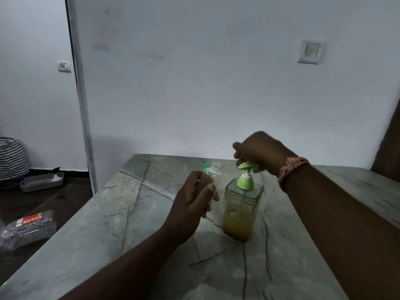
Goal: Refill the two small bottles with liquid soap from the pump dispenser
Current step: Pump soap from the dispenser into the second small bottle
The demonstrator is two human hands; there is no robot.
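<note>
A square, clear plastic pump dispenser (241, 210) stood upright on the grey, dark-veined marble tabletop (129, 213), near the middle of the surface. Its lower half held a cloudy amber-yellow liquid soap, and the upper half looked empty and see-through. A small pale printed label sat on its front face, too blurred to read. A lime-green collar capped the neck, a white stem rose from it, and a lime-green pump head with a tilted spout sat on top.

The right hand (259, 151) hung over that pump head, its fingers curled down around the green top and touching it; a pinkish woven band (291, 169) circled the wrist. The left hand (192, 204) gripped a small clear plastic bottle (213, 176), fingers and thumb wrapped round its body, just left of the dispenser and lifted off the table. The bottle's threaded open neck pointed up toward the pump spout, and a small green cap (206, 165) showed beside that neck. Whether any soap lay inside the little bottle could not be told.

On the dark floor to the left lay a clear plastic-wrapped packet with a red label (28, 228), a shallow grey tray (42, 181), and a black-and-white zigzag basket (13, 158).
</note>
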